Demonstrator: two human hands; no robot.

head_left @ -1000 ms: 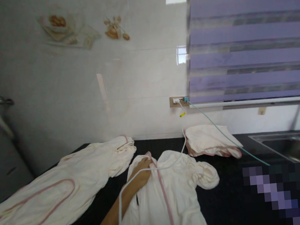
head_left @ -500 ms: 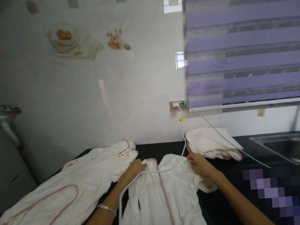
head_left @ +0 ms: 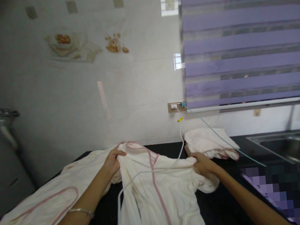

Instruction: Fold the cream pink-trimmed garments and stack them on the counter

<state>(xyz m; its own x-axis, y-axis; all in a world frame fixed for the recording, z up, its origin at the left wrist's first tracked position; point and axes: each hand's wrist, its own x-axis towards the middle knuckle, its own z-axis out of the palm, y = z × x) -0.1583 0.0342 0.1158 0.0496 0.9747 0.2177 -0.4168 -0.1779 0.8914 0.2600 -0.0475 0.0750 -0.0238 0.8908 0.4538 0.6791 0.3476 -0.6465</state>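
A cream garment with pink trim (head_left: 157,192) lies on the black counter (head_left: 226,204) in front of me. My left hand (head_left: 112,161) grips its upper left corner and holds that corner raised off the counter. My right hand (head_left: 202,164) pinches the garment's upper right edge, near a puffed sleeve. A white cable (head_left: 134,178) runs across the garment between my hands.
A second cream garment (head_left: 37,210) is spread at the left. A folded cream cloth (head_left: 210,144) sits by the wall under a socket (head_left: 177,106), from which the white cable and a teal cable (head_left: 220,139) run. At the right lies a steel sink (head_left: 286,146); at the left a tap (head_left: 4,116).
My right hand came into view and took the garment's right edge. My left hand went from lying flat on the cloth to gripping the left corner and lifting it up and left.
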